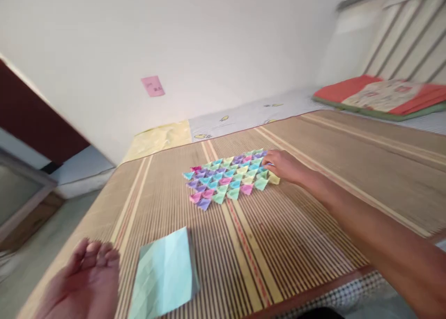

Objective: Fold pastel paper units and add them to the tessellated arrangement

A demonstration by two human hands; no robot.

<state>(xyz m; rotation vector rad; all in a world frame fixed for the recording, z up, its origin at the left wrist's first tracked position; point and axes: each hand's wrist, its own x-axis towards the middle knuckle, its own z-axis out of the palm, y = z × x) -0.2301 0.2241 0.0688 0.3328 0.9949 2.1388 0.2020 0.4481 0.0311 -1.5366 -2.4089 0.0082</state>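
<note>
Rows of small folded paper pieces point(225, 181) in blue, purple, green, pink and yellow lie on a striped mat. At the right end of these rows is my right hand point(278, 165), its fingers pinched on one folded paper piece that they mostly hide. My left hand point(85, 284) is palm up at the lower left, fingers slightly bent and apart, holding nothing. Beside it on the mat rests a stack of light blue paper point(163, 272), creased on its top sheet; my left hand does not touch it.
The striped mat point(299, 226) covers a bed. A folded red and floral cloth point(383, 94) lies at the far right, near a slatted rail point(414, 35). Yellow cloth point(162, 135) shows along the wall, where a pink paper point(152, 86) is stuck. Floor drops away at left.
</note>
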